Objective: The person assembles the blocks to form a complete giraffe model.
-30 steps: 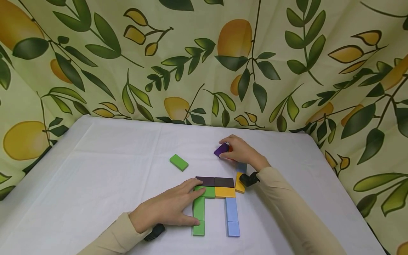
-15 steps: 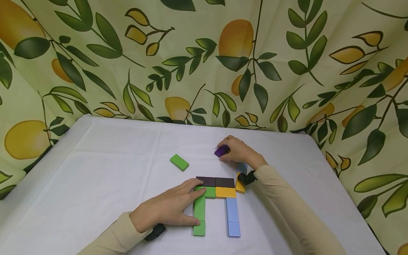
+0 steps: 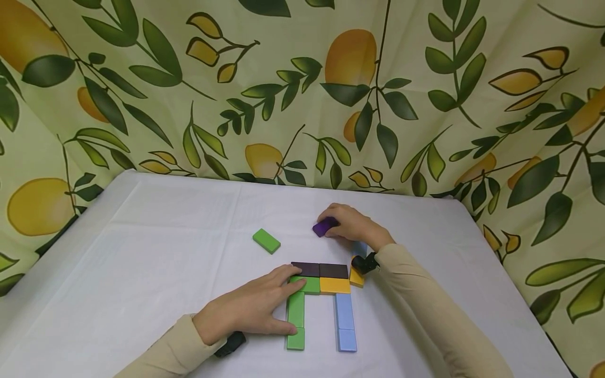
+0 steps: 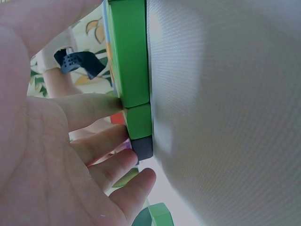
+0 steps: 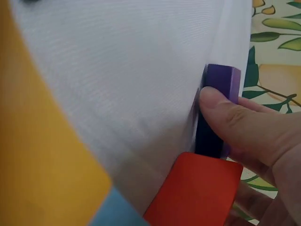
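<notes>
My right hand [image 3: 352,224] pinches a purple block [image 3: 323,228] between thumb and fingers at the far side of the table. In the right wrist view, a red block [image 5: 197,190] sits close to the purple block's near end; the head view hides it behind the hand. My left hand [image 3: 252,303], fingers extended, rests along the left side of a flat block arrangement. This has dark blocks [image 3: 333,271] on top, a green block [image 3: 310,285] and a yellow block [image 3: 334,285] below, then a green leg [image 3: 295,310] and a light-blue leg [image 3: 344,311].
A loose green block [image 3: 267,241] lies left of the right hand. Another yellow block [image 3: 356,278] and a blue block [image 3: 361,248] lie partly hidden under the right wrist. White cloth [image 3: 165,236] covers the table, and a patterned curtain [image 3: 283,115] hangs behind.
My right hand has shifted slightly left and nearer with the purple block, which has turned in the grip. The red block has gone from the head view. My left hand stays put.
</notes>
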`<state>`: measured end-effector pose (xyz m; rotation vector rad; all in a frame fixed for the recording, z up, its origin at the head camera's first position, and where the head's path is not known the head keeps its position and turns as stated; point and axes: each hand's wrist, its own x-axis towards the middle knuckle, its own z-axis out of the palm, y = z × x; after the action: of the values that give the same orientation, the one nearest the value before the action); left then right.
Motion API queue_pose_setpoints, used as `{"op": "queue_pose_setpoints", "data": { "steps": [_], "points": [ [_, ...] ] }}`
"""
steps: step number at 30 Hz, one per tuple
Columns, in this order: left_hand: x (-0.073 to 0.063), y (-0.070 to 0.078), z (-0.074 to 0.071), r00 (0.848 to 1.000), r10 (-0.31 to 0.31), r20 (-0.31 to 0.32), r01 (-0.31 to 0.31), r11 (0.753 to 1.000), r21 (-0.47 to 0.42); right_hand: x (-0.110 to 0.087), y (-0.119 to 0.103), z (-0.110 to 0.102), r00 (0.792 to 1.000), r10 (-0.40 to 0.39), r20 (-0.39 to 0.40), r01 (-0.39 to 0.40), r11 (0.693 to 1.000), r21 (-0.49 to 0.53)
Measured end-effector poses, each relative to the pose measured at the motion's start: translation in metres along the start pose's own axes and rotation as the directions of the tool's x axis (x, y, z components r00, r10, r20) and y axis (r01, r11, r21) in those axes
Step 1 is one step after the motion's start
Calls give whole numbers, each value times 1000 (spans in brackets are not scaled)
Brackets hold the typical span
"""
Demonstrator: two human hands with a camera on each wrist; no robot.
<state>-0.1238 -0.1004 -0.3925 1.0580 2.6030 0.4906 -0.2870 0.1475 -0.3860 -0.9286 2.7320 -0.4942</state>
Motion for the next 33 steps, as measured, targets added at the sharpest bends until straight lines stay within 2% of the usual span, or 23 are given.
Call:
{"op": "queue_pose_setpoints", "data": {
  "steps": [15, 26, 33],
  "points": [
    [0, 0, 1, 1000, 7, -2, -7, 1000, 2, -4, -4, -12, 995, -8, -95, 13, 999, 48],
    [0, 1, -1, 1000, 10, -9, -10, 1000, 7, -11, 4, -20, 991, 25, -129, -12, 994, 105],
    [-1, 0, 1, 1000, 3, -5, -3, 1000, 11, -14, 10, -26, 986, 36, -160, -20, 995, 97]
  ]
}}
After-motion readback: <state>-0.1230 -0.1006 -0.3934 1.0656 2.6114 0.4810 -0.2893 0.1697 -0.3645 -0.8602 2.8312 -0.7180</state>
